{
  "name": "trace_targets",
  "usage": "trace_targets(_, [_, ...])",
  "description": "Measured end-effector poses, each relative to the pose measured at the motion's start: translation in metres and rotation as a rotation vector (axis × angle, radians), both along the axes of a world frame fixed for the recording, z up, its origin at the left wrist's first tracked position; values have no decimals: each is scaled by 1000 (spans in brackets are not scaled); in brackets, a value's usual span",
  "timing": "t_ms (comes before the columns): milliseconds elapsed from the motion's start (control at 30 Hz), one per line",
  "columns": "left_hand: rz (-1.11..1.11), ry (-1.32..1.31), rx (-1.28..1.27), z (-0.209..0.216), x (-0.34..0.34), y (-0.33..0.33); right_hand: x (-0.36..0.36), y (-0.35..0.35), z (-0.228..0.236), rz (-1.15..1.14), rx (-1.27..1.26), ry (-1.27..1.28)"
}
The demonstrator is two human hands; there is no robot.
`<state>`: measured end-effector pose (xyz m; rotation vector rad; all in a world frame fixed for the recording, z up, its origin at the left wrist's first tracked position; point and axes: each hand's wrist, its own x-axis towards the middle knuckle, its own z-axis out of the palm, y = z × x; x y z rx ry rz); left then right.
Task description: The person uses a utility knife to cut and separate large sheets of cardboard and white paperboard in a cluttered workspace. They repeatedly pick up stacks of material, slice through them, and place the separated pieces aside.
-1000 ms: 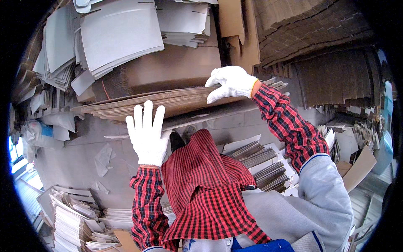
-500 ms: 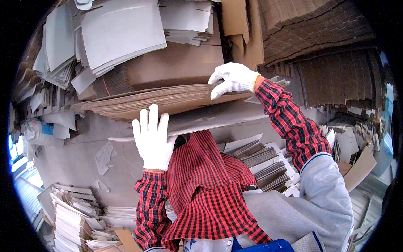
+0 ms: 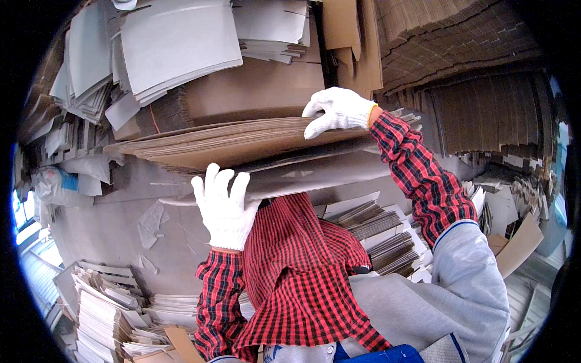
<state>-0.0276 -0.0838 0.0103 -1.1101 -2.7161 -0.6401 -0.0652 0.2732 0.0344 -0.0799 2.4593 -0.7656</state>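
A thick bundle of brown cardboard sheets (image 3: pixel 206 148) stands on edge in front of me, fanned at its left end. My right hand (image 3: pixel 340 112), in a white knit glove, grips the upper edge of the bundle toward its right end, thumb on the near side. A pale grey-white sheet (image 3: pixel 315 175) leans on the near side, with a gap between it and the brown bundle. My left hand (image 3: pixel 224 209), also gloved, lies at the left part of this pale sheet, fingers apart and slightly bent. Whether its thumb hooks the sheet is hard to see.
Behind the bundle, white sheets (image 3: pixel 181 45) lie on a brown cardboard stack (image 3: pixel 254 88). Tall cardboard piles (image 3: pixel 484 115) rise at the right. White sheet stacks (image 3: pixel 100 314) stand at the near left, and more sheets (image 3: pixel 387 236) lie beside my body. Plastic scraps (image 3: pixel 151 224) lie on the floor.
My left hand has lowered slightly, its fingers now more bent. The pale sheet's left part has dropped a little, widening the gap to the brown bundle. My right hand keeps its grip.
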Motion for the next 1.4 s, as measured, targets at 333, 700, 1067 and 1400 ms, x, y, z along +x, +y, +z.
trace_targets(333, [-8, -76, -41, 16, 12, -1, 1, 3, 2, 20, 36, 45])
trace_targets(700, [54, -212, -86, 22, 43, -15, -3, 0, 7, 83, 88, 28])
trace_targets(1067, [50, -557, -8, 62, 77, -29, 0, -2, 8, 51, 71, 10])
trace_targets(1400, [6, -641, -253, 42, 86, -57, 1, 1, 7, 54, 50, 61])
